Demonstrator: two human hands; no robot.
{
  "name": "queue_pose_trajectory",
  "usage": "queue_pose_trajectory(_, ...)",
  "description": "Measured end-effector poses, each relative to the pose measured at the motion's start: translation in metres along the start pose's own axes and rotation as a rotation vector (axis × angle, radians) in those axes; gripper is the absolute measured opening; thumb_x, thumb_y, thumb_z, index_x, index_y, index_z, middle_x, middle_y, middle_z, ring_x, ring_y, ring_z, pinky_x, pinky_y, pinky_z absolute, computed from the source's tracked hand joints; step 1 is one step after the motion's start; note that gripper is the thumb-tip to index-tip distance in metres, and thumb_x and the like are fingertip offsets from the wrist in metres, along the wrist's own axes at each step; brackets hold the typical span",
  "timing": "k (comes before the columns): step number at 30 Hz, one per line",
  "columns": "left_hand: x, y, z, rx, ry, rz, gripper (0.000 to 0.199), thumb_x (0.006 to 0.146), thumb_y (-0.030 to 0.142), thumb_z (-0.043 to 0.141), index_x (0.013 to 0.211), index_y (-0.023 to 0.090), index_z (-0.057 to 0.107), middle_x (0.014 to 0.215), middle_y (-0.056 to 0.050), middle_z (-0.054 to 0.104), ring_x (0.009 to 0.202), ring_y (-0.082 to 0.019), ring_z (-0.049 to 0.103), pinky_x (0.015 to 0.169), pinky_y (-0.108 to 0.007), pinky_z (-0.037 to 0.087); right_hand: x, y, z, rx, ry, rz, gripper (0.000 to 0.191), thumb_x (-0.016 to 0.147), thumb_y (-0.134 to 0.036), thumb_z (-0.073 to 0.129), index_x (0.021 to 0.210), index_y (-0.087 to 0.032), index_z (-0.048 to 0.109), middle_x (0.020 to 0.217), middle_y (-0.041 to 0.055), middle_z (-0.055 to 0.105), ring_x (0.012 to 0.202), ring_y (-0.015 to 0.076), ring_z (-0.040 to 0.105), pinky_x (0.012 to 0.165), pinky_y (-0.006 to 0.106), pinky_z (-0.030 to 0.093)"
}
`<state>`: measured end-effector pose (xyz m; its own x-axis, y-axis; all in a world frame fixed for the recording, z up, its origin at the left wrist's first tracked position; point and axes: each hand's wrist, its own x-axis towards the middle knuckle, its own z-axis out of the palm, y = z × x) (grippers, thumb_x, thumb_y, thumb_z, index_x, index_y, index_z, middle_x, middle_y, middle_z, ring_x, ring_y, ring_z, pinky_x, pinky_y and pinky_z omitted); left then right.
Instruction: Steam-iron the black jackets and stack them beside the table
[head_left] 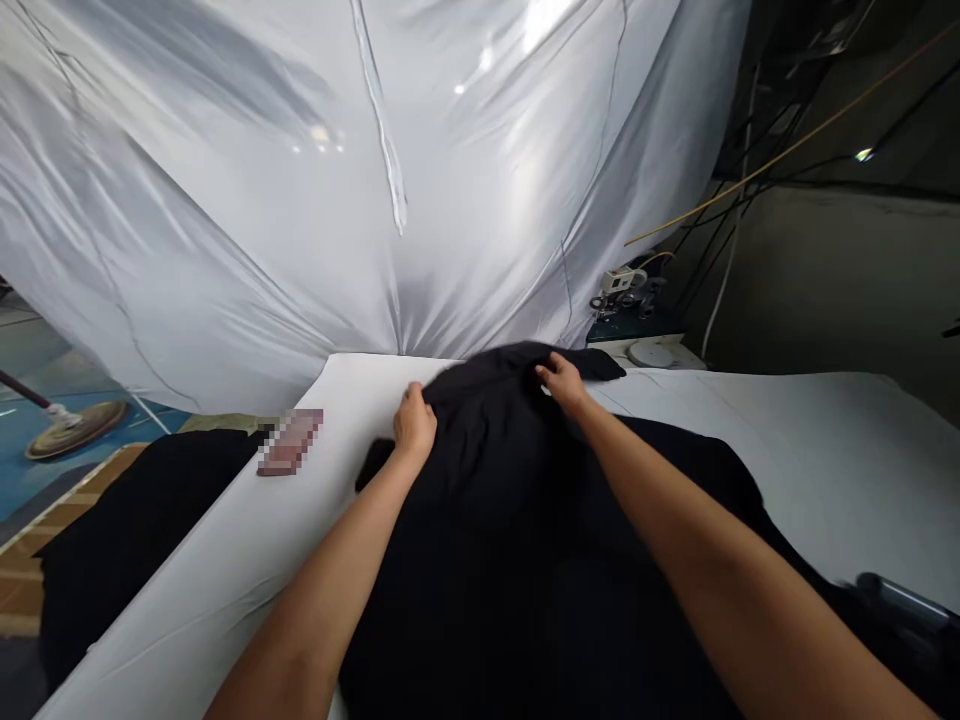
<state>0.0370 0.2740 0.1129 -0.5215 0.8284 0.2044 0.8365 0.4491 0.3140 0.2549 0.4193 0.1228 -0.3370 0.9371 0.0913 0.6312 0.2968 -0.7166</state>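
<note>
Toward the left side of the white table (825, 440), I see the left hand (415, 425) with its fingers curled closed on the edge of the black cloth (480, 500) — the cloth lies to their right across the table's middle, its long axis, as far as I can judge, running from the table's far edge back toward the person. Farther right and closer to that far edge, the right hand (561, 383) pinches the same cloth — neither hand is nearer, both touch it — and a flap runs on past it.
</note>
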Motion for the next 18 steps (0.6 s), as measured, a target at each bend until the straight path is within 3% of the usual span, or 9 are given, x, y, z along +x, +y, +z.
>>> queue_pose_trajectory(2, -0.001, -0.003, 0.003, -0.021, 0.169, 0.052, 0.044, 0.086, 0.024, 0.035, 0.129, 0.015, 0.037, 0.135, -0.015, 0.036, 0.125, -0.026, 0.034, 0.098, -0.043, 0.035, -0.002, 0.001, -0.017, -0.036, 0.028, -0.017, 0.060, 0.083, -0.028, 0.039, 0.139, -0.015, 0.021, 0.135, 0.0113, 0.040, 0.119, 0.0196, 0.042, 0.094, 0.032, 0.038)
queue_pose_trajectory(3, -0.008, -0.005, 0.009, -0.003, 0.174, 0.106, 0.047, 0.086, 0.029, 0.038, 0.131, 0.017, 0.036, 0.141, -0.013, 0.027, 0.130, -0.030, 0.023, 0.101, -0.049, 0.029, -0.013, 0.006, -0.025, -0.119, 0.004, -0.007, 0.063, 0.082, -0.030, 0.041, 0.140, -0.016, 0.021, 0.138, 0.0118, 0.036, 0.122, 0.0221, 0.038, 0.097, 0.036, 0.036)
queue_pose_trajectory(5, -0.032, -0.014, 0.026, 0.059, 0.030, 0.217, 0.048, 0.084, 0.038, 0.041, 0.131, 0.030, 0.037, 0.146, -0.005, 0.018, 0.133, -0.039, 0.006, 0.098, -0.064, 0.019, -0.053, 0.025, -0.033, -0.360, -0.106, 0.089, 0.063, 0.080, -0.039, 0.044, 0.139, -0.021, 0.028, 0.141, 0.0123, 0.031, 0.125, 0.0322, 0.032, 0.098, 0.051, 0.031)
queue_pose_trajectory(7, -0.059, -0.025, 0.046, 0.090, -0.222, 0.255, 0.047, 0.084, 0.045, 0.039, 0.131, 0.041, 0.036, 0.147, 0.001, 0.017, 0.131, -0.044, 0.002, 0.091, -0.071, 0.019, -0.106, 0.056, -0.034, -0.632, -0.169, 0.347, 0.063, 0.078, -0.054, 0.041, 0.137, -0.036, 0.029, 0.146, 0.0068, 0.020, 0.123, 0.0478, 0.024, 0.083, 0.073, 0.024)
queue_pose_trajectory(9, -0.078, -0.033, 0.061, 0.112, -0.395, 0.238, 0.047, 0.084, 0.049, 0.035, 0.132, 0.045, 0.032, 0.147, 0.002, 0.019, 0.129, -0.046, 0.006, 0.089, -0.072, 0.020, -0.153, 0.093, -0.033, -0.796, -0.229, 0.601, 0.071, 0.071, -0.063, 0.044, 0.136, -0.045, 0.023, 0.149, 0.0029, 0.010, 0.122, 0.0557, 0.014, 0.073, 0.081, 0.015)
queue_pose_trajectory(11, -0.084, -0.034, 0.066, 0.128, -0.440, 0.246, 0.048, 0.085, 0.049, 0.034, 0.132, 0.045, 0.030, 0.143, 0.000, 0.028, 0.127, -0.044, 0.017, 0.091, -0.069, 0.021, -0.179, 0.128, -0.040, -0.842, -0.259, 0.666, 0.067, 0.073, -0.063, 0.040, 0.135, -0.051, 0.016, 0.150, -0.0035, 0.003, 0.125, 0.0537, 0.007, 0.076, 0.080, 0.013)
queue_pose_trajectory(13, -0.076, -0.029, 0.061, 0.106, -0.420, 0.304, 0.049, 0.085, 0.044, 0.035, 0.134, 0.042, 0.030, 0.135, -0.002, 0.039, 0.120, -0.036, 0.033, 0.094, -0.062, 0.026, -0.179, 0.156, -0.059, -0.845, -0.266, 0.597, 0.060, 0.080, -0.058, 0.032, 0.135, -0.051, 0.011, 0.150, -0.0061, 0.004, 0.130, 0.0454, 0.005, 0.087, 0.074, 0.014)
queue_pose_trajectory(15, -0.062, -0.023, 0.053, 0.062, -0.382, 0.388, 0.052, 0.084, 0.029, 0.039, 0.135, 0.037, 0.031, 0.130, -0.003, 0.043, 0.115, -0.027, 0.040, 0.097, -0.049, 0.032, -0.161, 0.172, -0.083, -0.865, -0.223, 0.561, 0.055, 0.085, -0.048, 0.027, 0.138, -0.046, 0.009, 0.150, -0.0035, 0.008, 0.133, 0.0366, 0.004, 0.095, 0.066, 0.015)
queue_pose_trajectory(18, -0.041, -0.023, 0.046, 0.120, -0.277, 0.410, 0.073, 0.071, 0.011, 0.050, 0.135, 0.037, 0.029, 0.142, -0.002, 0.027, 0.127, -0.029, 0.027, 0.103, -0.047, 0.025, -0.128, 0.175, -0.110, -0.870, -0.145, 0.697, 0.058, 0.085, -0.045, 0.028, 0.141, -0.036, 0.014, 0.150, 0.0039, 0.009, 0.132, 0.0388, 0.007, 0.093, 0.068, 0.018)
